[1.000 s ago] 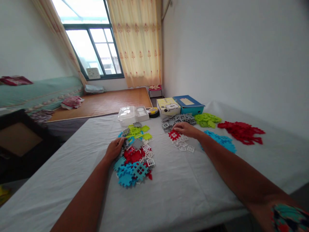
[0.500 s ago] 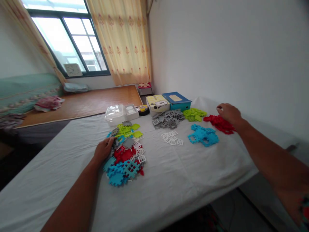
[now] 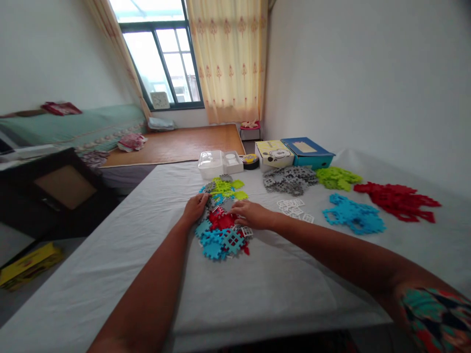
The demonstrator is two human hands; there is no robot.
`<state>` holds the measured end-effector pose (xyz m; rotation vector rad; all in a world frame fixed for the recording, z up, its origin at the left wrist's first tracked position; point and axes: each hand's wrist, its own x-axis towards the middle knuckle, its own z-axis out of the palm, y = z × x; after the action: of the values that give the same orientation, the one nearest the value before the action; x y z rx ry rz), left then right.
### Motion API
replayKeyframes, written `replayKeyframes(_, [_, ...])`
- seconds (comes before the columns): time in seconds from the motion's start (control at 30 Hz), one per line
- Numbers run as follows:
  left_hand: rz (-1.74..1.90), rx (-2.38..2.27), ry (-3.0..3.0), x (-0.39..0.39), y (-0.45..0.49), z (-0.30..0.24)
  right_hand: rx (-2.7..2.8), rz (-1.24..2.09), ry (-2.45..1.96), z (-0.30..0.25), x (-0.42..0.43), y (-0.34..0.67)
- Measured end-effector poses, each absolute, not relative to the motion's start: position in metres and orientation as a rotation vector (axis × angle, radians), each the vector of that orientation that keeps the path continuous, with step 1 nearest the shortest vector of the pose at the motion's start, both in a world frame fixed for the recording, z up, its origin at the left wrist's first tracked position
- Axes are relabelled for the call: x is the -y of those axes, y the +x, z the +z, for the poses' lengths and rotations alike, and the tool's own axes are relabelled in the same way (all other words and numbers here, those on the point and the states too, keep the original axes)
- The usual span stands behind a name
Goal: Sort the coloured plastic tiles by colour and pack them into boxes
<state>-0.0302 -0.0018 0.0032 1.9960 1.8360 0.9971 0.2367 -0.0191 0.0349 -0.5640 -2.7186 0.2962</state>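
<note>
Tile pile, mixed, frame centre: left hand and right hand, fingers bent, grips untellable; apparently picking, next calling for 1 pinch

Pale-cloth tabletop, wrinkled, its right edge near a plain whitish wall, greyer toward the right. Beyond the far edge: low platform with brown mat, pink patterned cloth heaped on its left part. Dark-framed window behind, bright daylight through it; square white clock at its sill. Yellow curtain, reddish motifs, right of the glass; narrower curtain on the left. Small reddish stool at the curtain's foot. Off the left edge: dark cabinet, tan panel; mint-green covered furniture behind.
</note>
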Motion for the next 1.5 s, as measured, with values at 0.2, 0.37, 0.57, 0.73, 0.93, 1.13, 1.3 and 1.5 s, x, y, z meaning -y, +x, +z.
replayKeyframes(0.2, [0.987, -1.85, 1.988, 0.002, -0.03, 0.003, 2.736, 0.244, -0.484, 0.031, 0.006, 0.223])
replayKeyframes(0.37, [0.994, -1.836, 1.985, 0.0, -0.031, 0.002, 2.771, 0.159, -0.479, 0.031, 0.019, 0.217])
replayKeyframes(0.57, [0.988, -1.837, 2.003, 0.0, -0.033, 0.003, 2.553, 0.138, -0.68, 0.042, 0.023, 0.225])
replayKeyframes(0.73, [0.976, -1.846, 1.985, 0.002, -0.034, 0.008, 2.21, 0.345, -1.039, 0.053, -0.012, 0.31])
replayKeyframes(0.93, [0.944, -1.868, 2.009, -0.007, -0.043, 0.004, 1.689, -0.08, -1.796, 0.069, -0.041, 0.541])
replayKeyframes(1.13, [0.903, -1.922, 1.996, -0.009, -0.042, 0.004, 1.446, -0.299, -2.274, 0.071, -0.02, 0.692])
replayKeyframes(1.3, [0.884, -1.92, 1.995, -0.001, -0.029, 0.011, 1.631, -0.38, -1.974, 0.074, -0.041, 0.629])
replayKeyframes(1.5, [1.022, -1.871, 1.951, 0.002, -0.027, 0.012, 2.37, 0.073, -1.084, 0.056, -0.048, 0.396])
